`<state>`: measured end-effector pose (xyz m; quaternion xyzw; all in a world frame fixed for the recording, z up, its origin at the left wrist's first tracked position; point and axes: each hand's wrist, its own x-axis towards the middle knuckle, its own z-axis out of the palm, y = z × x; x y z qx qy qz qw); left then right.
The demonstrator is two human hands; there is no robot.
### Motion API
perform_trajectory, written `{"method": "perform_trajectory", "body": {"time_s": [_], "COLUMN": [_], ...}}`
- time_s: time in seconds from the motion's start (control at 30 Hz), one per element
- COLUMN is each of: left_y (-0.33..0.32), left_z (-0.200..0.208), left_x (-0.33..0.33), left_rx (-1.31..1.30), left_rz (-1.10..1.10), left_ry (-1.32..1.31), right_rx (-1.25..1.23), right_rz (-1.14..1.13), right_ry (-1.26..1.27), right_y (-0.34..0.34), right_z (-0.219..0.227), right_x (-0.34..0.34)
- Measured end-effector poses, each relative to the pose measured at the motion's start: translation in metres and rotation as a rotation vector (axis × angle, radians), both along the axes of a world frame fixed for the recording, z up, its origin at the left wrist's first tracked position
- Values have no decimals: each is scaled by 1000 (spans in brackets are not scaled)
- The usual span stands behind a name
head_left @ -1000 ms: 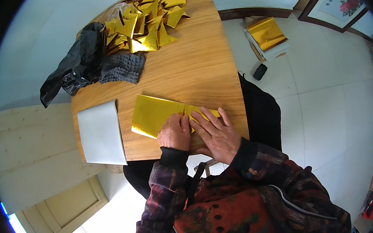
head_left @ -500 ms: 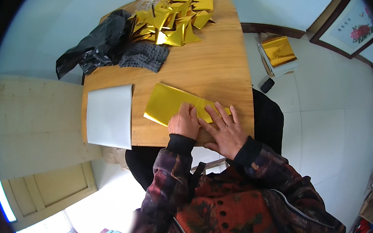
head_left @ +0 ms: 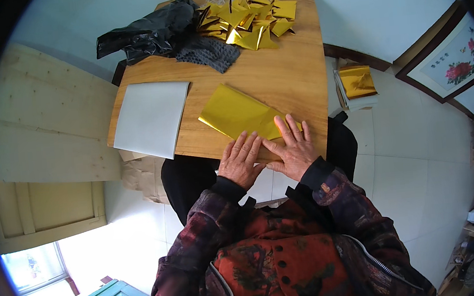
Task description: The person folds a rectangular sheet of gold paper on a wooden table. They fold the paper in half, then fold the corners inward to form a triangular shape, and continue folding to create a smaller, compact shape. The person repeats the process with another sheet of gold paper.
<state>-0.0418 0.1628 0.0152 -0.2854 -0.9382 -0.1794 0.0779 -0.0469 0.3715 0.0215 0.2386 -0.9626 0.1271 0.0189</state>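
A folded sheet of shiny gold paper (head_left: pixel 239 110) lies flat and slanted on the wooden table in front of me. My left hand (head_left: pixel 240 159) is open, its fingers stretched out with the tips at the paper's near edge. Laid over the paper's right end is my right hand (head_left: pixel 292 149), open too, fingers flat and a little apart. The thumbs of both hands almost meet near the table's front edge. Part of the paper's near right edge is hidden under the right fingers.
Left of the gold paper lies a grey-white sheet (head_left: pixel 151 116). Farther back on the table (head_left: pixel 292 74) are a heap of folded gold paper pieces (head_left: pixel 247 21), a black plastic bag (head_left: pixel 152 33) and dark bumpy fabric (head_left: pixel 209 52). More gold paper (head_left: pixel 358 81) sits on the floor at right.
My left hand has gone from curled fingers on the paper to fingers stretched out at its near edge. The right hand stays flat on the right end. The whole view has shifted.
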Motion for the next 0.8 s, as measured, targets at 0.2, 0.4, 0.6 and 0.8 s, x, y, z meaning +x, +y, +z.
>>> {"method": "perform_trajectory", "body": {"time_s": [0.2,0.4,0.6,0.8], "left_y": [-24,-23,-16,-17], "left_z": [-8,-17,-21,-24], "left_x": [2,2,2,1], "left_rx": [-114,-93,-59,-23], "left_rz": [-8,34,69,76], "left_ry": [57,155,168,151], "right_rx": [9,-57,-185,-139], "right_rz": [31,-24,-439,-522], "right_ry": [-77,-49,1,32], "right_y": [2,-2,-45,-40], "right_z": [8,2,-13,-7], "right_x": [0,0,-9,-12]}}
